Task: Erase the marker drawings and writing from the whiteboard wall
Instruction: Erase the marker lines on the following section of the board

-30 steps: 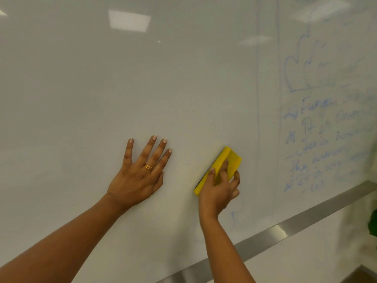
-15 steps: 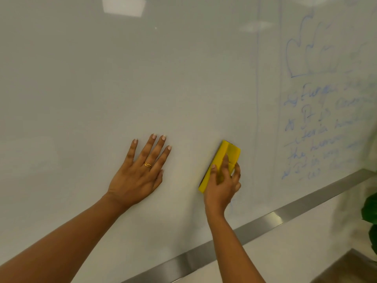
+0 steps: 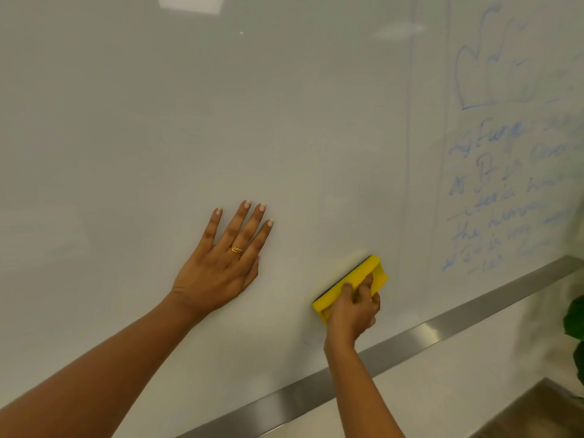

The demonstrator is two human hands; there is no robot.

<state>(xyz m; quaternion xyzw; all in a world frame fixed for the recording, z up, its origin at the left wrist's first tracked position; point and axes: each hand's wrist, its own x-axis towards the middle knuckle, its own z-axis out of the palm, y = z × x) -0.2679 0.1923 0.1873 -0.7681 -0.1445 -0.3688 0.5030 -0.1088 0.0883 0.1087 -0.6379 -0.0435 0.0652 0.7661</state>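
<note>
Pressing flat yellow block eraser [image 3: 369,266] on glossy white whiteboard wall [image 3: 158,121], just above silver metal ledge [image 3: 442,330] | right hand [image 3: 350,311] grip: clenched round eraser | left hand [image 3: 218,270] grip: released, palm flat on wall, above ledge | faded blue marker writing [image 3: 505,197]: above ledge's right end

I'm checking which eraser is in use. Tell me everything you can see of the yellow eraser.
The yellow eraser is a long block: plastic-looking yellow body, dark pad strip along the side against the whiteboard wall. It lies tilted, right end higher, low on the board just above the metal ledge, left of the blue writing. The right hand grips its back, covering its middle.
</note>
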